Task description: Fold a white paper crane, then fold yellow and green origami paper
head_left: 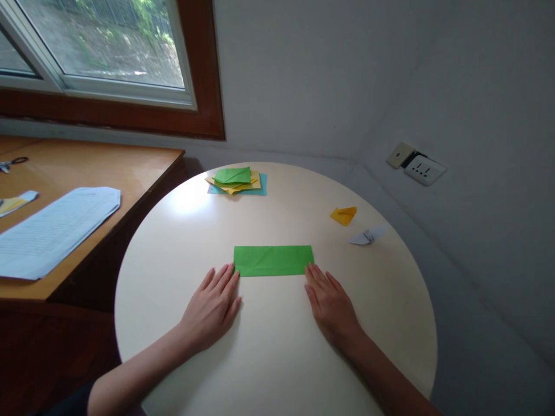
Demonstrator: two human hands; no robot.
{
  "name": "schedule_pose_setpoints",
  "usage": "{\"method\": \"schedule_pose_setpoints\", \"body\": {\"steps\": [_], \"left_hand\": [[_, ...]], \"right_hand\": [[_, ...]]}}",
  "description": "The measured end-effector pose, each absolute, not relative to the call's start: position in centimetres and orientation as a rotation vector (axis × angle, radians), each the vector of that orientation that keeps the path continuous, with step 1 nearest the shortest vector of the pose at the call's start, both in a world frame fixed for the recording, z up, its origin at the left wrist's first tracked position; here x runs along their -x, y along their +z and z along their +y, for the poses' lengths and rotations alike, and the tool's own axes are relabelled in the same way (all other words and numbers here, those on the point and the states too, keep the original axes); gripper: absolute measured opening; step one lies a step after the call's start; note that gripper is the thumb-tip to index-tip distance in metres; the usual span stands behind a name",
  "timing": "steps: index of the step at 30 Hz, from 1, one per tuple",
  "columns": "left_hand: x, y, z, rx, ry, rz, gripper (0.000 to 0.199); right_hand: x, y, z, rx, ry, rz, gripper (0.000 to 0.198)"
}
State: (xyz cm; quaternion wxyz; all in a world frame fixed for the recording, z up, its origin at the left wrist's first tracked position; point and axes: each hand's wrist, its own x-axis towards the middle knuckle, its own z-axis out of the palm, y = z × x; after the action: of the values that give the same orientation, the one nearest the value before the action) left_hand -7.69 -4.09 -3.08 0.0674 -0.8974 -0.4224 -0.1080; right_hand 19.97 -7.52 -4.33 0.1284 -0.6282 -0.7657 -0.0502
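A green sheet of folded paper (274,260) lies flat on the round white table (277,358), its long side running left to right. Faint diagonal and straight creases cross its surface. My left hand (212,309) rests flat with fingers stretched out, the fingertips touching the paper's lower left corner. At the lower right corner, the fingertips of my right hand (332,303) touch the paper, fingers extended and lying on the table. Neither hand grips anything.
Stacked green, yellow and blue papers (238,180) sit at the table's far edge. Toward the right lie a yellow folded paper (344,215) and a white folded paper (367,236). A wooden desk (143,162) on the left bears printed sheets (60,228) and scissors (13,164).
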Motion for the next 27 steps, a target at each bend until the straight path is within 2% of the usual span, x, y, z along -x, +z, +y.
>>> {"method": "schedule_pose_setpoints", "body": {"steps": [11, 23, 27], "left_hand": [[8.1, -3.0, -4.2, 2.826, -0.383, -1.351, 0.051], [8.3, -3.5, -4.1, 2.879, -0.490, -1.293, 0.048], [8.3, -3.5, -4.1, 2.879, -0.496, -1.293, 0.048]], "right_hand": [[-21.4, -5.3, -7.3, 1.840, -0.122, -1.928, 0.048], [-21.4, -4.6, -7.3, 1.675, 0.022, -1.789, 0.039], [-21.4, -4.3, -7.3, 1.628, -0.019, -1.753, 0.037]]}}
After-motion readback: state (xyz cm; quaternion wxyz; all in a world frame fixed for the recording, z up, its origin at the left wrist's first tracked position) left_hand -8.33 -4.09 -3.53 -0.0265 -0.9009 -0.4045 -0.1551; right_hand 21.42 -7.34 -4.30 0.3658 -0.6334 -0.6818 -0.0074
